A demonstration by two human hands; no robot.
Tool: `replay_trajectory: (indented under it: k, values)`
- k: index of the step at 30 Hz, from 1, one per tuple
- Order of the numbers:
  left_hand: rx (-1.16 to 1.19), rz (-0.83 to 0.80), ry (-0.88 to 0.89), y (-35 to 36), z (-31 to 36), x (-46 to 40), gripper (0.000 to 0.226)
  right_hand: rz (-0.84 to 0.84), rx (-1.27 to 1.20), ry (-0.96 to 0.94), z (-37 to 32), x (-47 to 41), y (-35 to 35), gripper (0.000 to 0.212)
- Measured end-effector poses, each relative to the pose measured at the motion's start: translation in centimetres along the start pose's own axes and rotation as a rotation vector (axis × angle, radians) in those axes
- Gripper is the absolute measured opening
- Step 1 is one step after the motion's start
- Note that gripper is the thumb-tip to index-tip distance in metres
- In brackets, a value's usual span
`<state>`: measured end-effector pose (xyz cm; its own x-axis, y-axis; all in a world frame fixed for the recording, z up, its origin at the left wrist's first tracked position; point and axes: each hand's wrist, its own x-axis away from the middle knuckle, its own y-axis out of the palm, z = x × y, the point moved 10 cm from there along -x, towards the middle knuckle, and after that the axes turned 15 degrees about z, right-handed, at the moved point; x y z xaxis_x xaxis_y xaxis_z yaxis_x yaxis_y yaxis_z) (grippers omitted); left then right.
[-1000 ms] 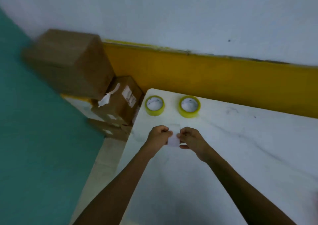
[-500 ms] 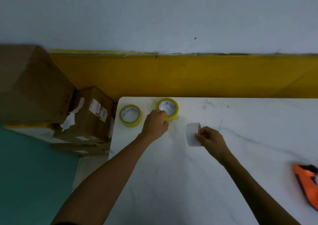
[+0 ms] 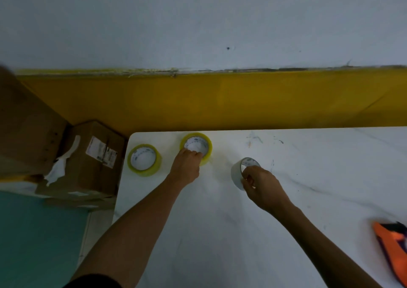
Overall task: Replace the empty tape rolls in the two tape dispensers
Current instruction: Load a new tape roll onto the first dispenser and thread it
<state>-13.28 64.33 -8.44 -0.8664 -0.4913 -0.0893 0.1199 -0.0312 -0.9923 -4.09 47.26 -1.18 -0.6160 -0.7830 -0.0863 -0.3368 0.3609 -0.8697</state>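
Note:
Two full yellow tape rolls lie at the white table's far left corner. My left hand [image 3: 187,167] grips the near rim of the right yellow roll [image 3: 204,143], fingers hooked into its core. The left yellow roll [image 3: 144,160] lies flat and untouched beside it. My right hand [image 3: 261,186] pinches an empty white cardboard tape core [image 3: 236,173], held on edge just above the table. An orange tape dispenser [image 3: 392,246] lies at the right edge of the view, partly cut off.
The white marbled table [image 3: 220,232] meets a yellow and white wall at its far side. Cardboard boxes [image 3: 92,160] are stacked on the floor just left of the table, beside a teal surface.
My hands came apart: the left went to the right yellow roll and closed on its rim, the right carried the empty core to the right. The view swung right, bringing the orange dispenser in.

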Motion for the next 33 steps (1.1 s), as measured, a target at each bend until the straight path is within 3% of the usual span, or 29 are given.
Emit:
replay_trajectory:
  k: [11,17,22,29,33]
  values:
    - [0.036,0.007,-0.067,-0.1,0.5,3.5,0.028,0.039,0.152,-0.178,-2.6,-4.6,-0.1,0.016]
    - [0.079,0.06,-0.129,-0.2,0.9,7.9,0.025,-0.035,0.346,-0.288,-4.6,-7.7,5.5,0.029]
    - [0.125,0.129,-0.131,-0.7,1.1,9.0,0.038,-0.163,0.414,-0.289,-4.1,-7.4,11.7,0.046]
    - [0.137,0.171,-0.147,-0.8,1.0,8.9,0.037,-0.082,0.399,-0.265,-4.1,-8.5,11.9,0.039]
    - [0.143,0.196,-0.168,-0.8,1.0,8.9,0.036,0.217,0.118,-0.094,-3.3,-7.0,7.7,0.023]
